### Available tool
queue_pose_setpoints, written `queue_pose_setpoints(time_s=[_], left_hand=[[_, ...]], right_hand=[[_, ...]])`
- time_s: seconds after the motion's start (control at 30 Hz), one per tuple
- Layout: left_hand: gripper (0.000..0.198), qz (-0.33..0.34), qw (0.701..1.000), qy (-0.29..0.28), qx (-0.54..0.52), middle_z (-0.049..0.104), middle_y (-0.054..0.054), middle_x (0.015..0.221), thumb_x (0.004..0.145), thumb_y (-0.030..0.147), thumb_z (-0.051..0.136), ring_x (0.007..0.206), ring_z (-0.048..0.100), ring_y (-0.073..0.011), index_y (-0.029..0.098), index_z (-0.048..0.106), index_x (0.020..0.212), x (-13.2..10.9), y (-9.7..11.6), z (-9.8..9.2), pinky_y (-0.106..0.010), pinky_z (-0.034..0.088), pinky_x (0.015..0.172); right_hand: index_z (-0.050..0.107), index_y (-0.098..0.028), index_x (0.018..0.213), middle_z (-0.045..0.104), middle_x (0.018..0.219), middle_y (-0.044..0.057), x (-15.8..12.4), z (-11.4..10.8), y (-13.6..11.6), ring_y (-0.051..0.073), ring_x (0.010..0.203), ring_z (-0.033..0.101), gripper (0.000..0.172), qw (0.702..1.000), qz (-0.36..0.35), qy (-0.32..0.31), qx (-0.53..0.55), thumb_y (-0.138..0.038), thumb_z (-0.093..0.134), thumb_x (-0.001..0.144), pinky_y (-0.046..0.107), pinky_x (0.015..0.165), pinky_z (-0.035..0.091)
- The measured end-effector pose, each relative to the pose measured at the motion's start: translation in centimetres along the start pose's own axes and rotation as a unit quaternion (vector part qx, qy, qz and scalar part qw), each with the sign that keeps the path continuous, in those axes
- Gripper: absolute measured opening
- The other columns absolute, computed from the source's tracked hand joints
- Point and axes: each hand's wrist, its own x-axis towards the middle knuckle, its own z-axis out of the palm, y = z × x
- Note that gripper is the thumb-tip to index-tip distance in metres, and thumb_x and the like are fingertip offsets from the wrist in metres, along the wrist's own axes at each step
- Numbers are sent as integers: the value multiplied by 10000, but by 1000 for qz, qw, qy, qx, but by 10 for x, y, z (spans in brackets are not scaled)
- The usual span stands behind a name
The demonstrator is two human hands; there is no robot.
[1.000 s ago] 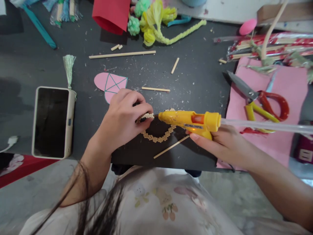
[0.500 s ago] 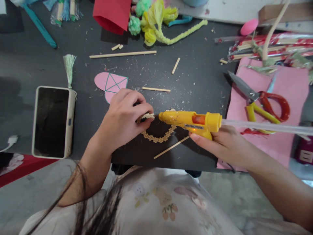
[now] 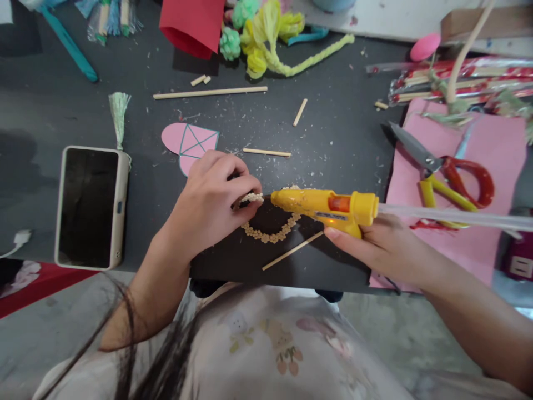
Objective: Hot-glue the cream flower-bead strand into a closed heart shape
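At far left, close to the near edge of the table (image 3: 345,139): first a white plug (image 3: 21,238), then a phone (image 3: 88,208), flat, screen upwards, with lower end almost at this edge. Above the phone, a green tassel (image 3: 120,114). Between phone and left forearm, a strip of dark surface.

Further right, at the knuckles, a pink cutout (image 3: 197,139) with drawn lines, partly hidden by the left hand (image 3: 225,191). Here, pinching narrowly between thumb and forefinger the end of a flower trim (image 3: 266,238), with other fingers bent. Below these fingertips, more of the trim in a curve on the table, well inside the near edge, partly covered from above.

Beyond the left hand, a long stick (image 3: 210,93) and a short stick (image 3: 266,152); nearer to the edge, a slanted stick (image 3: 292,251).

Next, a yellow glue gun (image 3: 325,205), almost level, with nozzle towards the pinched end; touching or just beside, impossible to tell. Around its handle, closed from below, the right hand (image 3: 368,239), with most fingers hidden. Beyond the gun, a wide stretch of table with pale crumbs, as room for moving.

At right, less room: pink paper (image 3: 410,166) reaching to the near edge, under scissors (image 3: 433,163) and under the glue stick (image 3: 449,214) coming out of the gun.
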Motion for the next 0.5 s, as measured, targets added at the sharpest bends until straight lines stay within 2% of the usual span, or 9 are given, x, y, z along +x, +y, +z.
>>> queue_pose_setpoints(time_s=[0.2,0.33,0.5], left_hand=[[104,0,1000,-1,0,639,-57,992,901,261,615,1003,566,-247,259,718,910,0,0,0,-426,467,912],[105,2,1000,1,1,639,-57,1000,905,265,608,1020,570,-252,257,708,938,0,-1,1,-431,469,926],[134,-4,1000,3,3,641,-70,1039,888,292,653,1043,570,-266,247,691,1008,-2,-1,-2,-450,470,946]], right_hand=[[663,-198,781,745,791,31,-2,0,2,194,684,702,381,999,32,-26,21,-448,453,977,303,592,533],[691,-202,908,766,864,21,-7,0,4,186,739,724,304,999,9,-13,48,-402,473,977,288,637,569],[680,-227,978,764,908,25,-14,-3,11,205,793,731,255,1000,-13,14,18,-390,484,977,313,670,590]])
